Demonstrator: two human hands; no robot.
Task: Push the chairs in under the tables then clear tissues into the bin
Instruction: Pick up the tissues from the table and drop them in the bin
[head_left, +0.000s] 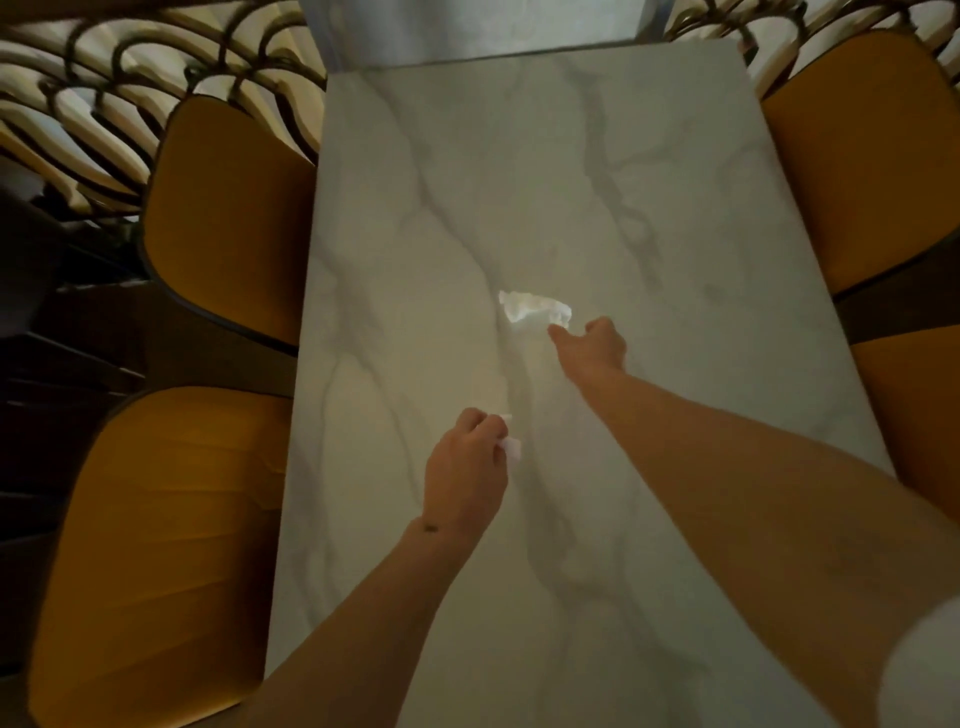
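Marble-patterned tabletop (597, 156) fills centre of view, long axis running away from the camera. Mustard-yellow upholstered chairs stand on both sides: two on the left, near (156, 545) and far (228, 218), and two on the right, far (862, 161) and near (914, 415). All four seats sit close against the table edges.

Left hand (465, 475) hovers low over the table's middle, fingers curled closed around a small white tissue (511, 448); only scraps of it protrude past the knuckles.

Right hand (595, 345) is extended further out, arm stretched across the tabletop. Thumb and fingers are pinched together at the near edge of a second crumpled tissue (532, 307), which lies on the marble near the centre. Contact with its edge appears made; whether the tissue is lifted cannot be told. The two tissues are apart, one beyond the other.
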